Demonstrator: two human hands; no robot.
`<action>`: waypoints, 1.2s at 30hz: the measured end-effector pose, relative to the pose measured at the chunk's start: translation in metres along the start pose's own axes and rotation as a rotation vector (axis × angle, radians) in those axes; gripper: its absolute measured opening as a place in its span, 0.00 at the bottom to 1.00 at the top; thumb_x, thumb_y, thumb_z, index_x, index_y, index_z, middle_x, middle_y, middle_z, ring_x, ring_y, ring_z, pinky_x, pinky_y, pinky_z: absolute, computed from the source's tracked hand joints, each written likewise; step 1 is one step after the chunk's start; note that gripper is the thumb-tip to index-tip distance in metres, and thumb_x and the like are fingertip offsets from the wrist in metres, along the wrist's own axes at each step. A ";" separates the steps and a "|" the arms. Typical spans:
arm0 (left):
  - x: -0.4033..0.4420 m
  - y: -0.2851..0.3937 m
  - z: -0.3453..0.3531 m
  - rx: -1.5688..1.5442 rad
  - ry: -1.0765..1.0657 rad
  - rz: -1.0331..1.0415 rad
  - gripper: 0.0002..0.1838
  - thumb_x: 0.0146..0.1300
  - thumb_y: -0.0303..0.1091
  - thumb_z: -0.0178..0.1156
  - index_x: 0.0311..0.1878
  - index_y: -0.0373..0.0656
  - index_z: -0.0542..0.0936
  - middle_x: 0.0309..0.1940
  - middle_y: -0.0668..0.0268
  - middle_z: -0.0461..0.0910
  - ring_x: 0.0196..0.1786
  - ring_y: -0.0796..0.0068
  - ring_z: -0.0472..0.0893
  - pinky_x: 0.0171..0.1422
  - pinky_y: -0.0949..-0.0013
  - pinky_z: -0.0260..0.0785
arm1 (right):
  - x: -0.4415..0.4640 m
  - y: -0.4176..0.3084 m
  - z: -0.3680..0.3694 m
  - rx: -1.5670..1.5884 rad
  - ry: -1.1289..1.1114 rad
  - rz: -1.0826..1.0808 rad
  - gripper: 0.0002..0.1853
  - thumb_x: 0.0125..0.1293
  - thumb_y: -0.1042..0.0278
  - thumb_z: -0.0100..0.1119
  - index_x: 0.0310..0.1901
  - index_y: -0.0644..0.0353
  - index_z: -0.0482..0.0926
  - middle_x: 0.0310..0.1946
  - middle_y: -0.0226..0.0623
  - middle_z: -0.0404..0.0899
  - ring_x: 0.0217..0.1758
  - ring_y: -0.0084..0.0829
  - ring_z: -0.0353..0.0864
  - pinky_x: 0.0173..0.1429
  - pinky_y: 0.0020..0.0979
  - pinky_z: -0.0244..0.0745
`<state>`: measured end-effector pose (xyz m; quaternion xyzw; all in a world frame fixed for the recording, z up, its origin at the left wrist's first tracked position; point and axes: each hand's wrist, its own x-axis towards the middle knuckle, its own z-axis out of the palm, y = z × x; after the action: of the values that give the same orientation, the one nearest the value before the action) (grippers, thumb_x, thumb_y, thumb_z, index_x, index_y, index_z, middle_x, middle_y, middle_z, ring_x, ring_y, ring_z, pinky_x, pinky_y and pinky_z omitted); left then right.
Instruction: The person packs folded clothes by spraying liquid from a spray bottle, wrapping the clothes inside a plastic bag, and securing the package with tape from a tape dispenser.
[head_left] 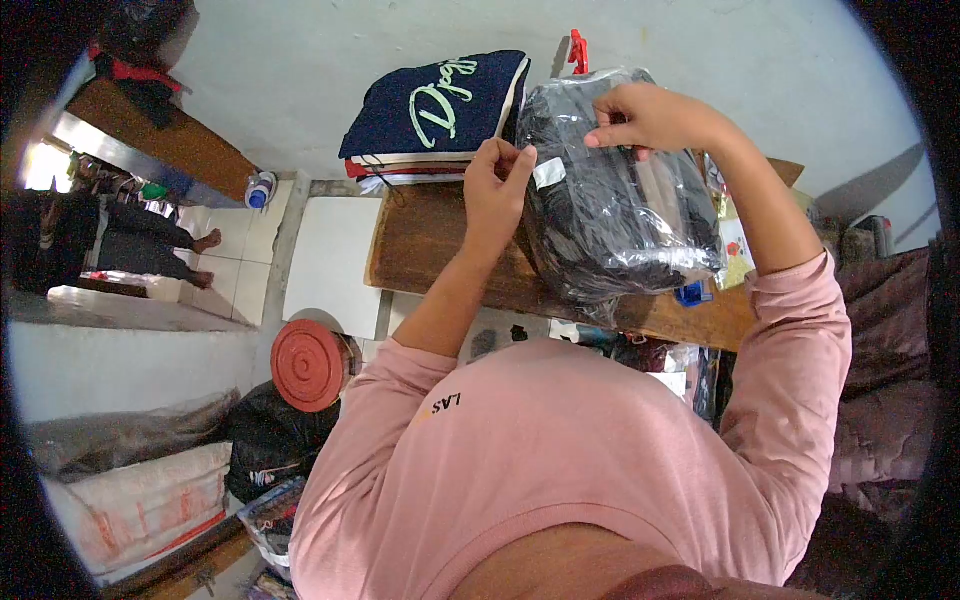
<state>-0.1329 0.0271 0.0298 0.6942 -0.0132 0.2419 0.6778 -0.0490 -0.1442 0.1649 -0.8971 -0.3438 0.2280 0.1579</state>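
A clear plastic bag [620, 255] packed with dark folded cloth lies on the wooden table; a white label [549, 172] shows near its left side. At the bag's left edge is my left hand [497, 190], its thumb and forefinger pinched together. My right hand [650, 117] is bent over the upper part of the bag, fingers curled and closed. What either hand grips, if anything, is too small to make out. Left of the bag sits a stack of folded clothes, topped by a navy shirt [435, 110] with pale lettering.
Behind the bag, a red clip-like object [578, 52] stands against the wall. A blue plastic item [692, 294] lies by the bag's lower right corner on the wooden table [425, 240]. A red round lid [308, 366] is lower left. Another person's legs [150, 240] show far left.
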 end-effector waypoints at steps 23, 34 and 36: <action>0.016 -0.085 0.026 -0.684 -0.059 -0.900 0.33 0.64 0.63 0.37 0.56 0.43 0.70 0.51 0.63 0.71 0.50 0.64 0.72 0.53 0.59 0.65 | -0.141 0.116 0.252 0.298 1.093 0.227 0.52 0.42 0.57 0.71 0.64 0.71 0.51 0.61 0.54 0.58 0.66 0.46 0.56 0.69 0.39 0.48; -0.020 -0.090 0.000 -0.068 -0.261 -0.471 0.35 0.64 0.61 0.39 0.58 0.38 0.67 0.50 0.52 0.71 0.51 0.53 0.70 0.57 0.54 0.61 | -0.106 0.086 0.261 0.888 1.128 0.334 0.45 0.61 0.34 0.45 0.64 0.68 0.50 0.62 0.48 0.59 0.65 0.41 0.58 0.66 0.37 0.53; -0.032 -0.056 -0.013 0.656 -0.331 -0.189 0.35 0.64 0.60 0.40 0.58 0.36 0.67 0.47 0.49 0.70 0.48 0.49 0.70 0.56 0.51 0.60 | -0.096 0.116 0.254 1.124 1.005 0.275 0.45 0.62 0.32 0.38 0.66 0.67 0.50 0.63 0.47 0.58 0.66 0.40 0.57 0.66 0.36 0.53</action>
<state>-0.1454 0.0340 -0.0344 0.9021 0.0197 0.0545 0.4276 -0.1808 -0.2611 -0.0717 -0.7125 0.0515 -0.0492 0.6980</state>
